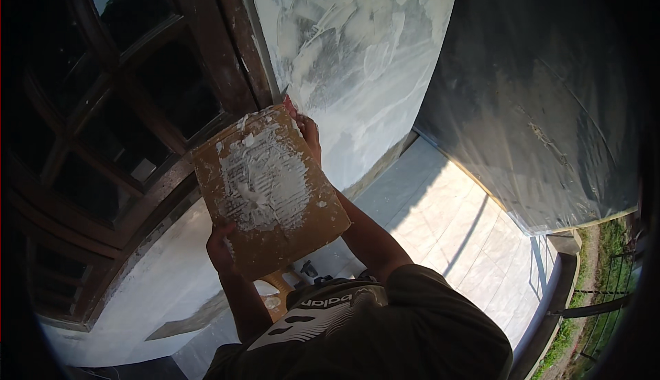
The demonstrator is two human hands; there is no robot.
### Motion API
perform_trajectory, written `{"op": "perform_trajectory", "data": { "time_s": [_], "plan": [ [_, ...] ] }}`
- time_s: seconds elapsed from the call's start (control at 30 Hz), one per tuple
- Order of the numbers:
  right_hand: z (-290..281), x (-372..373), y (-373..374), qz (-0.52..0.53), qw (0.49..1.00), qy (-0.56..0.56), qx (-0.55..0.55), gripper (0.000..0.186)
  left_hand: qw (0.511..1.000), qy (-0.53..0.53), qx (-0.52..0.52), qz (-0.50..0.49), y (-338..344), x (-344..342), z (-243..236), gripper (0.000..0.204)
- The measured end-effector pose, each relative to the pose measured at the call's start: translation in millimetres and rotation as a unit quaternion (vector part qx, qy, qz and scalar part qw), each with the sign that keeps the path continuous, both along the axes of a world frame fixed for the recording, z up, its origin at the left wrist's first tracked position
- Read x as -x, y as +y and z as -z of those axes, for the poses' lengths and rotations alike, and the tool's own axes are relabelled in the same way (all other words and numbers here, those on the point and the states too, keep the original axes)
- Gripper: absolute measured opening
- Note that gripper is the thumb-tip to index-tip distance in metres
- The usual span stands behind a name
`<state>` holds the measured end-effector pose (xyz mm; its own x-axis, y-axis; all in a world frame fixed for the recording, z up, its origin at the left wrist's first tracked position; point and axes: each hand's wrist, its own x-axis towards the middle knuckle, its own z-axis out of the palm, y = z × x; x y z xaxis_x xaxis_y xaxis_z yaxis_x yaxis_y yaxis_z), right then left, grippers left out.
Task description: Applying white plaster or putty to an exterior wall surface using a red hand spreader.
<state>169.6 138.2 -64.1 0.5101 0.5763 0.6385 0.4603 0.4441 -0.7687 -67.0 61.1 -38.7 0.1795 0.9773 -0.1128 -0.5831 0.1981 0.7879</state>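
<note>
My left hand (pixel 221 248) grips the near left edge of a brown cardboard sheet (pixel 316 232), its thumb on the upper face. A thick, ridged patch of white putty (pixel 265 180) covers the sheet's middle, with smears near the edges. Beyond the sheet's far right edge, my right hand (pixel 309 134) is closed on what looks like a red-handled putty knife (pixel 289 105), mostly hidden by the cardboard and fingers. The tool is at the edge of the wall (pixel 357 50), which is patchily coated white and grey, right where it meets the brown door frame (pixel 240 43).
Dark wooden window panes (pixel 130 105) fill the left side. On the right hangs a dark plastic sheet (pixel 536 105). Pale floor tiles (pixel 474 242), partly sunlit, lie below. A brown chair-like piece (pixel 275 287) stands near my body. Railing (pixel 598 304) and grass lie at lower right.
</note>
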Motion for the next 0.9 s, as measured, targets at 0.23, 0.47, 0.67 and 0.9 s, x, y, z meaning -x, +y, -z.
{"op": "perform_trajectory", "data": {
  "time_s": [0.23, 0.47, 0.67, 0.9],
  "plan": [
    [3, -62, -64, 0.007, 0.987, 0.158, -0.015, 0.022, 1.0, 0.003, 0.008, -0.026, -16, 12, 6, 0.03],
    [-93, -97, -143, -0.188, 0.931, 0.306, 0.057, 0.043, 1.0, 0.008, 0.006, 0.009, -35, -24, -2, 0.04],
    [-86, -95, -146, -0.308, 0.914, 0.168, 0.202, 0.047, 0.997, 0.01, 0.017, 0.069, -34, -56, 19, 0.043],
    [-81, -181, -158, -0.372, 0.894, 0.09, 0.234, 0.045, 0.998, 0.007, 0.012, 0.062, -72, -154, 31, 0.043]
  ]
}}
